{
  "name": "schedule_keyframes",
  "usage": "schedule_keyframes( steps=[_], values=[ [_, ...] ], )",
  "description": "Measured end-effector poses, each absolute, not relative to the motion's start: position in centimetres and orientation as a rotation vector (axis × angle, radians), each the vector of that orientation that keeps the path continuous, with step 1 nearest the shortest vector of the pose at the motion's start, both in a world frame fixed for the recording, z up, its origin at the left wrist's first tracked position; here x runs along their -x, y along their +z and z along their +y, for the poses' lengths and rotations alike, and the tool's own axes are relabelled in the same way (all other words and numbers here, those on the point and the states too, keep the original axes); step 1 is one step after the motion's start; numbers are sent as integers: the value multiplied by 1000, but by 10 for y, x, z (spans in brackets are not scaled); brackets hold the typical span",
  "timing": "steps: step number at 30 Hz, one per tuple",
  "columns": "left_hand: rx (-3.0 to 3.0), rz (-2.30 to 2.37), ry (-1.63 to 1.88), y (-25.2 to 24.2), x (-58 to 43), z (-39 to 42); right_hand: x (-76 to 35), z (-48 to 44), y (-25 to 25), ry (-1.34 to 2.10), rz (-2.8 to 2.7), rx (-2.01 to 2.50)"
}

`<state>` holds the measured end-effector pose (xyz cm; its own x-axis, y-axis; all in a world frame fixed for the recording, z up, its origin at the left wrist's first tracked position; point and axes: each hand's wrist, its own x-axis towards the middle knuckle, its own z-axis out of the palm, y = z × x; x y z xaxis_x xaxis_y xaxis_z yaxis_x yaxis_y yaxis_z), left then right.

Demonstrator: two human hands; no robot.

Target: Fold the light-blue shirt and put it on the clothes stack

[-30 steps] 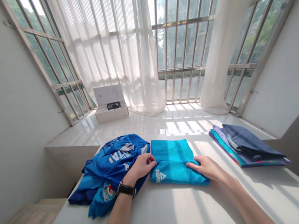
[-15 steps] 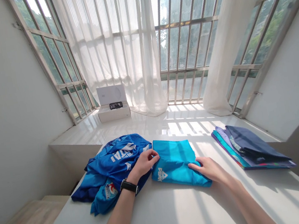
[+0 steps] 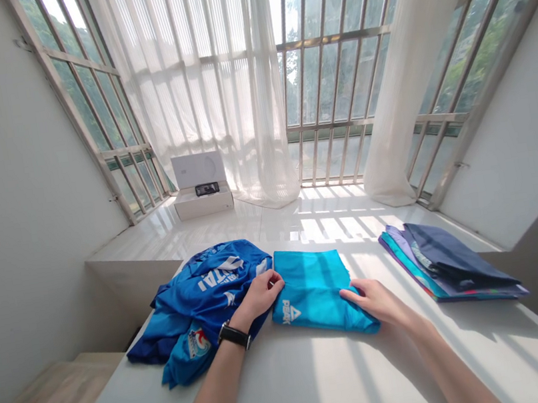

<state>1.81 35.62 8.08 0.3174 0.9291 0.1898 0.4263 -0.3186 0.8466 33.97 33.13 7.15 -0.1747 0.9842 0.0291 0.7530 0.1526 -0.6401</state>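
The folded turquoise garment [image 3: 317, 293] bears 1 white logo [image 3: 293, 313].

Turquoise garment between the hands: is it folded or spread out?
Folded. The turquoise garment lies in a compact rectangle, a fold line crossing its middle between the left hand and right hand. Layer count: cannot tell.

I face barred windows [image 3: 331, 77] on three sides, greenery [image 3: 474, 66] beyond; sheer white curtains [image 3: 214, 102] in front. Glossy white window ledge [image 3: 279, 221] below, sunlight [image 3: 326, 228] falling in stripes there and across my white table [image 3: 278, 395]. White left wall [image 3: 6, 200], right wall [image 3: 513, 182] sinking into shade lower down
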Motion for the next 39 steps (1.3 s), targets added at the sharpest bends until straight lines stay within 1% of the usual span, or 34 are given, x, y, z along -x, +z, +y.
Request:
schedule_keyframes(
  steps=[8,21,25,28,30,32,35,39],
  values=[
    [-1675,1111,968,73,-20,364,-337,337,64,717,-1930,1576],
    [-2030,1497,987,62,-30,361,-336,339,60,635,-2017,1709],
    [-2147,1607,1048,73,-32,352,-334,338,59,585,-2028,1747],
    [-2287,1536,1130,89,-43,337,-334,338,59,573,-2046,1758],
    [-2442,1390,1052,93,-52,326,-333,338,60,567,-2055,1762],
    [-2602,1280,838,90,-59,317,-332,338,60,554,-2060,1762],
    [-2706,1310,529,77,-62,312,-332,337,61,516,-2070,1761],
    [-2673,1359,405,67,-60,313,-331,332,66,391,-2087,1846]
  ],
)
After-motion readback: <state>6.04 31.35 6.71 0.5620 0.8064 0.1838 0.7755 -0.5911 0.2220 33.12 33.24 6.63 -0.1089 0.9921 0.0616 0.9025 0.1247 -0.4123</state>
